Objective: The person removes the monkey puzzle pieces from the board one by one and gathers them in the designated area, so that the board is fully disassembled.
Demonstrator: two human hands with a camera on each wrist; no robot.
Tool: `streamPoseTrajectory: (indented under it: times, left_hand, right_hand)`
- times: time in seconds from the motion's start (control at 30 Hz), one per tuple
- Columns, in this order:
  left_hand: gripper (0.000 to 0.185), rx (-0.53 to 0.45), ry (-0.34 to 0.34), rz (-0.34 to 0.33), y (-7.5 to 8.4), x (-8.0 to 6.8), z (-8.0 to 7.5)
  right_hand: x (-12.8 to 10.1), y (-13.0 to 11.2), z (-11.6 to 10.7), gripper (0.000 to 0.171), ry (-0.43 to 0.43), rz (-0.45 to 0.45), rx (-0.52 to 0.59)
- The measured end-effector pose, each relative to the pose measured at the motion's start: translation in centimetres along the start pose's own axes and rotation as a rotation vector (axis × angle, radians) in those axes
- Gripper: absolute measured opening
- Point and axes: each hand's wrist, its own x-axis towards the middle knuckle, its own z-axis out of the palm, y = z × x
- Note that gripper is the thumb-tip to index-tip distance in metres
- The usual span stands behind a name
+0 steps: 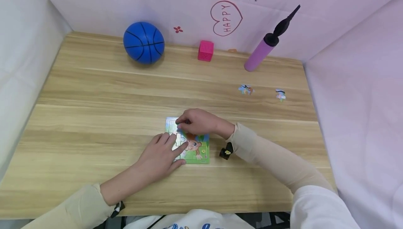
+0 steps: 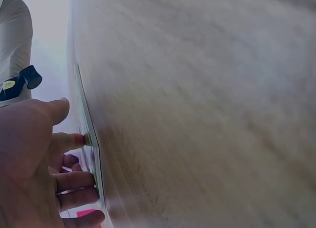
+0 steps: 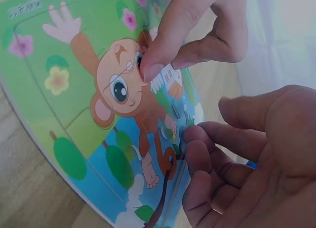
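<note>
In the head view a jigsaw puzzle board [image 1: 204,155] with a cartoon monkey lies on the table below both hands. The right wrist view shows its monkey [image 3: 133,97] on a green and blue background. My left hand [image 1: 160,155] rests fingertips on the board's left and lower part, fingers spread. At the far side of the board, my right hand [image 1: 201,121] has bent fingertips touching the puzzle. Seen from its wrist, the right thumb [image 3: 237,114] stands apart from the fingers, with nothing visible between. Slightly raised piece edges [image 3: 178,114] show near those fingertips.
Two loose puzzle pieces, one left [image 1: 246,89] and one right [image 1: 280,95], lie on the wooden table [image 1: 104,110]. Along the back wall stand a blue ball [image 1: 143,42], a pink cube [image 1: 206,50] and a purple pump [image 1: 259,55]. White cloth walls enclose the table's sides.
</note>
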Motion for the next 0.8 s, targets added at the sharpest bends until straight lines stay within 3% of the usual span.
streamPoseTrajectory:
  times: [0.17,0.53,0.8]
  left_hand:
    - [0.053,-0.01,0.009,0.003,-0.1,0.07,-0.11]
    - [0.054,-0.005,0.008,-0.001,-0.16,0.08,-0.04]
    - [0.056,-0.019,-0.001,-0.011,-0.11,0.0,-0.06]
  right_hand:
    - [0.15,-0.05,-0.05,0.028,0.027,0.064,0.047]
    - [0.44,-0.06,0.32,0.028,0.033,0.046,0.116]
    - [0.19,-0.11,0.59,0.027,0.096,0.041,0.026]
